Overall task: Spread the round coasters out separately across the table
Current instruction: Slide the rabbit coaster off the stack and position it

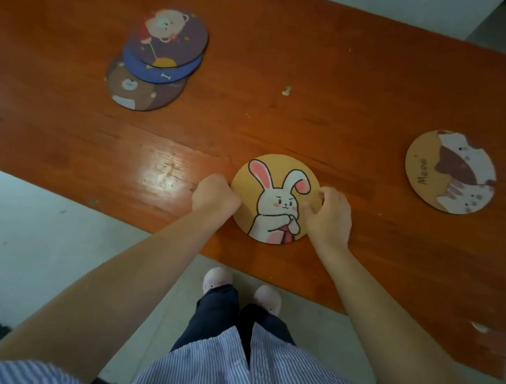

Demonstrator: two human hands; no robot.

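Observation:
A yellow rabbit coaster lies flat near the front edge of the orange table. My left hand grips its left rim with curled fingers, and my right hand pinches its right rim. At the back left, three coasters overlap in a loose stack: a purple bear coaster on top, a blue coaster under it, and a brown bear coaster at the bottom. A cat coaster marked "Meow" lies alone at the right.
A small pale scrap lies mid-table. The table's front edge runs just below my hands, with my feet in pink slippers on the grey floor under it. The table's right edge is close to the cat coaster.

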